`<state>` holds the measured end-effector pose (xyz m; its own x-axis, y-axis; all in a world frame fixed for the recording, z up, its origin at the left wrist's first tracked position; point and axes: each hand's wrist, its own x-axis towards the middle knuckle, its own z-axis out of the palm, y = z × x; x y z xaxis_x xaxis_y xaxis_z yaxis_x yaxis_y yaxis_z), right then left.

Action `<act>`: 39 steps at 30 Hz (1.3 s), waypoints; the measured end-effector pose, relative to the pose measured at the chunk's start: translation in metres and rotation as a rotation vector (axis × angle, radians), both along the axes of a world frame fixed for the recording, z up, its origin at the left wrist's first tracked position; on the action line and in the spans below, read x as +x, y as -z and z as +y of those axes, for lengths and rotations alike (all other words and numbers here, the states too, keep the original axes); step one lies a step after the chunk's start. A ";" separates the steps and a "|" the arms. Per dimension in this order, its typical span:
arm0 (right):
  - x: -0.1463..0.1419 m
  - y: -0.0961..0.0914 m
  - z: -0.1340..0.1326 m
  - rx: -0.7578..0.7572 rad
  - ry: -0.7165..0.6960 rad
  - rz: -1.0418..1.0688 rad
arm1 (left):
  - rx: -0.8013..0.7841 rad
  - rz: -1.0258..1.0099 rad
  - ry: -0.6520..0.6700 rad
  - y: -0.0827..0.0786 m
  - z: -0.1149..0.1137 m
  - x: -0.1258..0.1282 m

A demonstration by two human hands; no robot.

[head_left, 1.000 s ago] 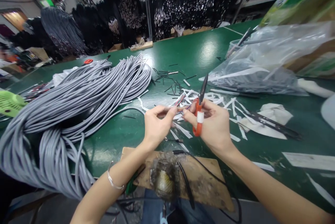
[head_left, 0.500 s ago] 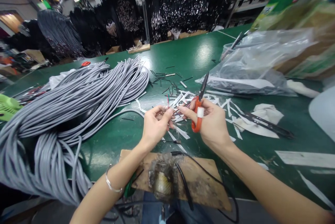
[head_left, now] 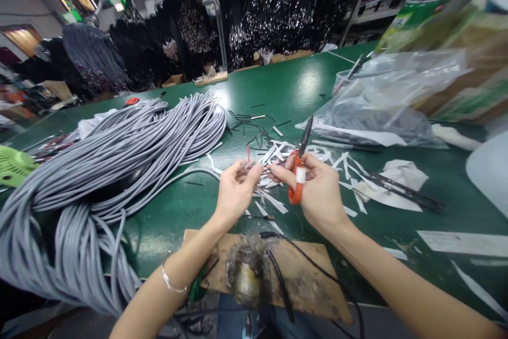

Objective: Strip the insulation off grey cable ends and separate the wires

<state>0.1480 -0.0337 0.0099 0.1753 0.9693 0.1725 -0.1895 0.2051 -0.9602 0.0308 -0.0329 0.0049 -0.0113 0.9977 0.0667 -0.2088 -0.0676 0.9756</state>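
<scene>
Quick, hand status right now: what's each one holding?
Left hand: closed, pinching thin wires at its fingertips.
Right hand: closed, holding orange scissors, blades pointing up and away.

One camera, worn on the head, looks forward and down over the forearms, close on the left hand (head_left: 235, 193) and right hand (head_left: 319, 191) at frame centre. Beyond the fingers (head_left: 253, 172) the green table (head_left: 293, 85) recedes toward hanging black cables (head_left: 278, 6), far off.
</scene>
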 end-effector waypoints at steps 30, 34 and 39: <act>0.014 -0.007 -0.003 0.405 0.065 -0.809 | 0.725 0.495 -0.173 -0.018 -0.002 -0.037; 0.010 0.000 -0.004 0.517 0.095 -0.986 | 0.815 0.642 -0.229 -0.015 -0.004 -0.033; 0.011 0.009 -0.004 0.557 0.140 -1.142 | 0.879 0.746 -0.233 -0.010 -0.006 -0.029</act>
<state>0.1594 -0.0374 0.0009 -0.2460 0.7032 0.6671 0.7389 0.5815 -0.3405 0.0020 -0.0384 0.0153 0.1459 0.5842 0.7984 0.5009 -0.7396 0.4496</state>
